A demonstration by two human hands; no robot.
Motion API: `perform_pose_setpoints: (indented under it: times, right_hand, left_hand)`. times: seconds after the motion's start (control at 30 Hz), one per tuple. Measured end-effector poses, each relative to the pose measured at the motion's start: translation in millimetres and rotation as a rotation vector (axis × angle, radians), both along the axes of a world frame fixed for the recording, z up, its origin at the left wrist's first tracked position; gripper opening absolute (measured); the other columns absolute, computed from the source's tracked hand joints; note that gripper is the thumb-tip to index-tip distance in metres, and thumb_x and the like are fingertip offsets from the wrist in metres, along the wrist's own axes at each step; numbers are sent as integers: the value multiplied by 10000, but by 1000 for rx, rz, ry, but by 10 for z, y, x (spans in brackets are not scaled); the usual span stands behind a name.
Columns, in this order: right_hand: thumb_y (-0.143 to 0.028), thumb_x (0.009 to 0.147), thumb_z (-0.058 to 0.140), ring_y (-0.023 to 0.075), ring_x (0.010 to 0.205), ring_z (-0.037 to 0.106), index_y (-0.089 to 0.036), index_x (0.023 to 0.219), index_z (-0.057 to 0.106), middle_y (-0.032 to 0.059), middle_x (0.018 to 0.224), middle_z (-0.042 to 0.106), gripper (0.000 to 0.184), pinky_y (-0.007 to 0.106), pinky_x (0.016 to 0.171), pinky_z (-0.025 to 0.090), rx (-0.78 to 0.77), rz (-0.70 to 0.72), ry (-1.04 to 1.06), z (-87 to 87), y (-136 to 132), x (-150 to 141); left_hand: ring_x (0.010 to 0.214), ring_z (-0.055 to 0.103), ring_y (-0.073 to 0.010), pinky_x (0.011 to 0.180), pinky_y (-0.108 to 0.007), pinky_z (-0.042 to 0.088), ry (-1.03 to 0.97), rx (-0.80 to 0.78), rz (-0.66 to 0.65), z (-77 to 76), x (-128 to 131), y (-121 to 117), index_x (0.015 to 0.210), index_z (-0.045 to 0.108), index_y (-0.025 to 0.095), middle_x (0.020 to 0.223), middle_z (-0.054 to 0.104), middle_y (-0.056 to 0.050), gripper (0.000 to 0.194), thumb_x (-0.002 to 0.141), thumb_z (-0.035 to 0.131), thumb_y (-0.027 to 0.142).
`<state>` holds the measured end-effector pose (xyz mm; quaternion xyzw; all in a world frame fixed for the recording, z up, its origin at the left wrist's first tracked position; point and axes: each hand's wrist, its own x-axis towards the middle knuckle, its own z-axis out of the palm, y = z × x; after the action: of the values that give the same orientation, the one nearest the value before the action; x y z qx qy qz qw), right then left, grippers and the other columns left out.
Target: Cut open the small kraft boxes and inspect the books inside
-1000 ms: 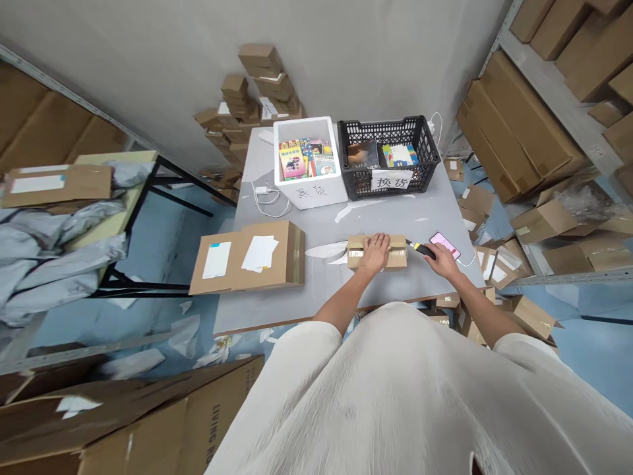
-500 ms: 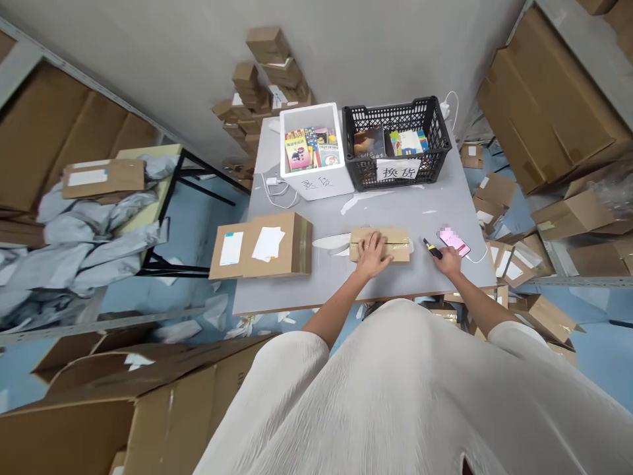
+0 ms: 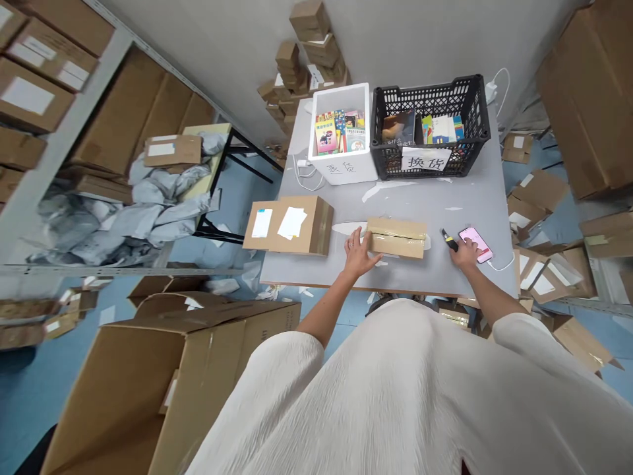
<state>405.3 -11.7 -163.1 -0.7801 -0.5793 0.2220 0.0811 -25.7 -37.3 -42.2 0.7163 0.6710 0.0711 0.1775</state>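
Observation:
A small cardboard box, sealed with clear tape along its top, lies flat on the grey table. My left hand is at its left end, fingers apart, with the thumb near the box's lower edge and the fingertips beside its left side. Toward the table's right side, my right hand is closed around the handle of a black and yellow utility knife, its blade end pointing away from me. A phone with a lit pink screen lies right beside that hand, partly covered by its fingers.
Two larger labelled cartons stand at the left of the table. Behind are a white foam box and a black crate, both with books. A cable runs from the phone. A big open carton stands at front left.
My left hand has slid off the top of the small box to its left end. My right hand's fingers now reach over the phone's edge. The camera view has turned left.

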Motion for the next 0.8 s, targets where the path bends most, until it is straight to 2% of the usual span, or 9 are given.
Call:
perform_pose_setpoints:
  times: [0.13,0.23,0.33,0.4,0.47,0.57,0.7,0.8]
  right_hand:
    - [-363,932,645,487,1414,428,-171,1340,728,257,1570,541,459,732,1159,355,-12,10,-22,82,-16,-70]
    - [-347,948,602,459,1402,505,-170,1321,738,242,1536,610,435,701,1179,399,39,18,53,209,-49,-218]
    - [-401,966,555,363,1183,680,-204,1273,756,178,1296,764,417,593,1104,539,72,58,359,348,-99,-459]
    - [-467,975,553,318,1108,732,-236,1286,756,126,1201,807,437,539,1070,585,76,81,585,435,-135,-638]
    - [-511,988,535,295,1112,757,-239,1327,744,116,1250,812,483,518,1062,601,64,79,697,521,-161,-789]
    - [-536,1005,491,290,1150,766,-252,1372,735,110,1340,796,524,524,1064,612,62,22,711,649,-162,-900]
    - [-588,1034,467,290,1141,778,-280,1350,740,92,1307,801,519,539,1076,616,86,-57,682,791,-151,-877]
    - [-679,1027,489,287,1150,782,-298,1409,686,103,1361,772,574,525,1037,642,76,-95,678,864,-186,-846]
  left_hand:
    - [1690,288,-481,1306,-650,357,-73,-54,51,-145,-112,0,1754,330,224,1863,162,-247,1038,905,825,559]
    - [1640,403,-436,1258,-577,456,-208,-59,48,-246,-161,35,1783,229,222,1822,279,-246,1035,943,782,470]
    - [1613,453,-379,1273,-516,455,-343,-33,-8,-295,-164,84,1798,148,216,1748,433,-224,1015,986,722,420]
    - [1600,468,-371,1273,-504,454,-397,-31,-16,-293,-140,129,1798,139,214,1735,461,-214,1009,995,712,424]
    - [1583,486,-372,1269,-505,455,-424,-28,-2,-271,-101,191,1795,155,217,1729,474,-206,1002,995,716,436]
    - [1542,523,-374,1263,-514,455,-438,-11,43,-220,-33,315,1784,210,226,1668,539,-196,972,990,726,445]
    - [1458,586,-369,1195,-494,514,-468,-29,72,-158,47,437,1737,344,234,1527,632,-178,924,941,772,430]
    - [1389,636,-350,1137,-471,556,-502,-66,75,-123,88,426,1690,430,239,1511,640,-168,846,936,768,421]
